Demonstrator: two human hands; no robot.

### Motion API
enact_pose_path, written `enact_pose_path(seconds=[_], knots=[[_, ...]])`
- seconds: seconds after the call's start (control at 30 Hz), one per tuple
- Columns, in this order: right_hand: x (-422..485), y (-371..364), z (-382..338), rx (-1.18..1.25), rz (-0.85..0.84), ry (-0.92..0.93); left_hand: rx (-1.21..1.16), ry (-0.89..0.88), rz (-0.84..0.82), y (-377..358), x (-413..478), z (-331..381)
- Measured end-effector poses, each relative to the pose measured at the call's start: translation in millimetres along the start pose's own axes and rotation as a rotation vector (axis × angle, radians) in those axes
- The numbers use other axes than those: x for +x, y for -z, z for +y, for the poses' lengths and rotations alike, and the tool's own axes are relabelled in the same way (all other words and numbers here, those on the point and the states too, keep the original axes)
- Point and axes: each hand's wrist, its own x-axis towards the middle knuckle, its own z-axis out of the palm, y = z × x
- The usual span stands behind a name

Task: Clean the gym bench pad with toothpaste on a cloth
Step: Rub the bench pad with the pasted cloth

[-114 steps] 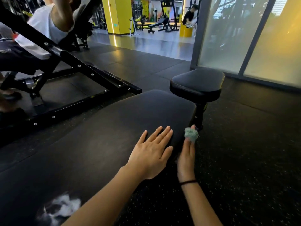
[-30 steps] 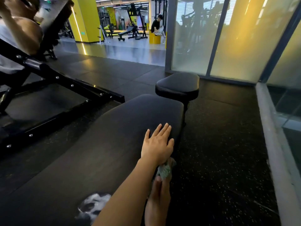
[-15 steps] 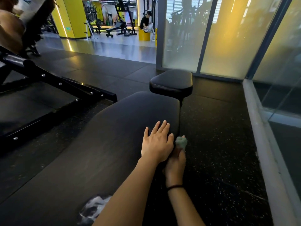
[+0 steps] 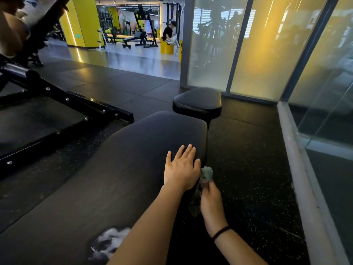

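The long black bench pad (image 4: pixel 114 169) runs from the lower left toward the middle. My left hand (image 4: pixel 181 169) lies flat on its top near the right edge, fingers spread. Just beside it, my right hand (image 4: pixel 211 197) is closed on a grey-green cloth (image 4: pixel 206 173) and holds it against the pad's right side edge; part of the cloth hangs dark below my hand. A white toothpaste smear (image 4: pixel 108 241) sits on the pad near the bottom, partly hidden by my left forearm.
A small black seat pad (image 4: pixel 197 103) stands just beyond the bench end. A black steel machine frame (image 4: pixel 66 100) lies on the floor to the left. Frosted glass panels (image 4: pixel 257 54) and a grey sill (image 4: pixel 298 159) bound the right side. A person sits far back.
Over the last second my right hand has come out from under my left forearm and slid the cloth forward along the pad's side edge. My left hand stays flat on the pad.
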Motion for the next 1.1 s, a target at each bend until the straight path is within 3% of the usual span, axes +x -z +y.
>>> enact_pose_path(seconds=[0.43,0.57,0.77,0.87,0.97,1.1], knots=[[128,13,-41,0.433,0.057,-0.146,0.058,0.105,0.075,1,23,16],[151,2,-34,0.212,-0.117,0.003,0.069,0.079,0.036,-1,79,13],[244,-7,-39,0.111,-0.144,0.057,0.132,0.113,0.042,3,164,-9],[306,-12,-41,0.096,-0.293,-0.038,0.16,0.171,0.064,-1,183,-21],[355,-21,-57,0.147,-0.628,-0.148,0.176,0.175,0.09,-5,183,-21],[374,-39,-89,-0.049,-0.925,-0.183,0.156,0.199,0.103,-2,184,-19]])
